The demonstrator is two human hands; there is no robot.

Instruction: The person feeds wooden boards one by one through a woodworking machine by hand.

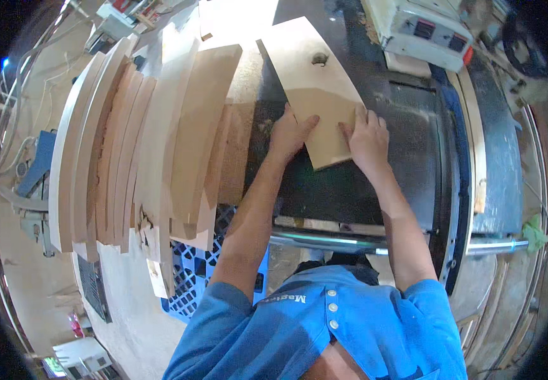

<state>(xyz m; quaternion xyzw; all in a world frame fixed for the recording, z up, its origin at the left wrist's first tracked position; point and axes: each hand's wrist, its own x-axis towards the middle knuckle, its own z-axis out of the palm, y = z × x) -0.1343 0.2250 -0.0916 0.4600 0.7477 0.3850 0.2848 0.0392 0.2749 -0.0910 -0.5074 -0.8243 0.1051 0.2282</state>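
1. The dark table (324, 193) spreads out in front of me.
2. Left of it, boards (198, 126) stand close together above the blue plastic lattice.
3. That blue plastic lattice (185, 269) is partly hidden; I cannot tell whether it is a crate or holds anything.
4. My pale board (324, 98) slants over the table, far end leftward.
5. My left grip (292, 132) is clamped on its left edge, my right grip (369, 136) on its right.
6. A dark knot (319, 59) marks its far half.

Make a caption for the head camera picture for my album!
Left hand and right hand hold a pale board, dark knot showing, beside a row of planks.
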